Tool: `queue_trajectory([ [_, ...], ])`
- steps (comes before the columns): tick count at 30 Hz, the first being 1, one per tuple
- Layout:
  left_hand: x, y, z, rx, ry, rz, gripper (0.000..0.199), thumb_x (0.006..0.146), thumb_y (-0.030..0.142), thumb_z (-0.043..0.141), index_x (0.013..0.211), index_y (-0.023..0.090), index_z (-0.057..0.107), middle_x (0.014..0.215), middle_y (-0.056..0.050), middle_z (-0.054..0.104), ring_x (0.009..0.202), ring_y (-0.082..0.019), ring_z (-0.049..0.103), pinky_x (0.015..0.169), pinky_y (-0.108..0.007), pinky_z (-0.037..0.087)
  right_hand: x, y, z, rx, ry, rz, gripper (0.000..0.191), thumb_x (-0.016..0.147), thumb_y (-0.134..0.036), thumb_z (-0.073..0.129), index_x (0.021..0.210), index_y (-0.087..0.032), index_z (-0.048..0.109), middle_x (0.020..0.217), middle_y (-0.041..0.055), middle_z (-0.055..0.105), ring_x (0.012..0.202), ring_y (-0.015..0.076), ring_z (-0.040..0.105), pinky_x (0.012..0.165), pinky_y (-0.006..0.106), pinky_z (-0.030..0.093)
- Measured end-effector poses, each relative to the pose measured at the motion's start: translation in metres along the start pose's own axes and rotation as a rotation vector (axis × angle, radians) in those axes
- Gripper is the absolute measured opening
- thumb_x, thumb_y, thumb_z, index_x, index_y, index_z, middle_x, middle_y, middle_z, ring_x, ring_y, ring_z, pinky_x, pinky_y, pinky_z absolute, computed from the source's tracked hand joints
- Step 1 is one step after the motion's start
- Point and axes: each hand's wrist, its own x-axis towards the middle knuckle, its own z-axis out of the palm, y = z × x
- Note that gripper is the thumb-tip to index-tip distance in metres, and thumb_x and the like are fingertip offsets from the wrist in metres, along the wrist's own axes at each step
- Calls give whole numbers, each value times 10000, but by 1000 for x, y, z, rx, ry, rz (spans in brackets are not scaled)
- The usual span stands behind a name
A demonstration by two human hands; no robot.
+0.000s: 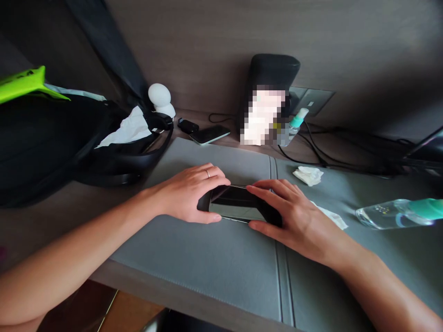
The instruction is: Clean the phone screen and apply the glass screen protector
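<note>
A dark smartphone (238,203) with a glossy, reflecting face lies sideways at the middle of the grey desk mat (207,258). My left hand (192,193), with a ring on one finger, grips its left end, thumb on the near edge and fingers on the far edge. At the right end my right hand (290,207) holds it the same way, fingers along the far edge and thumb at the near one. Both palms hide parts of the ends. A crumpled white tissue (308,175) lies beyond my right hand, and another white piece (332,216) is partly behind it.
A clear bottle with a teal cap (394,214) lies at the right. Along the back are a second phone (210,134), a white round-headed device (160,96), a black upright case (273,69), a small spray bottle (296,124) and cables (314,150). A black bag (44,147) fills the left.
</note>
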Motion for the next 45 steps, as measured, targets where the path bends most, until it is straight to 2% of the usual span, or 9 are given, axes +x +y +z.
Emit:
queue_trajectory([
  [13,-1,-3,2,-120,-63,-76,630,826,426,775,1375,210,557,1287,-113,601,1195,-292,596,1056,-480,501,0,3,-5,42,-25,16,582,942,-559,658,1410,-216,608,1274,152,644,1111,311,619,941,514,547],
  [17,-2,-6,4,-146,-75,-69,640,838,446,782,1390,219,553,1307,-114,599,1229,-295,580,1073,-486,488,-2,6,-6,51,-52,8,591,948,-545,655,1447,-237,579,1303,151,637,1135,315,621,964,531,534],
  [28,0,-7,4,-141,-82,-61,627,858,453,773,1397,214,558,1295,-114,605,1217,-290,577,1064,-473,487,-5,10,-3,72,-77,-3,599,963,-525,645,1473,-225,553,1355,154,586,1177,307,588,972,489,534],
  [37,-1,-9,5,-154,-94,-79,644,847,475,783,1399,225,566,1302,-106,597,1223,-289,572,1066,-467,487,-4,10,-4,86,-92,14,592,956,-561,640,1449,-238,582,1354,150,608,1203,321,593,1016,540,523],
  [45,-2,-6,4,-122,-92,-103,629,853,443,778,1414,260,558,1302,-97,602,1206,-296,580,1053,-471,495,-12,16,-18,158,-138,19,606,956,-451,679,1516,-279,523,1465,123,587,1289,310,612,1034,494,561],
])
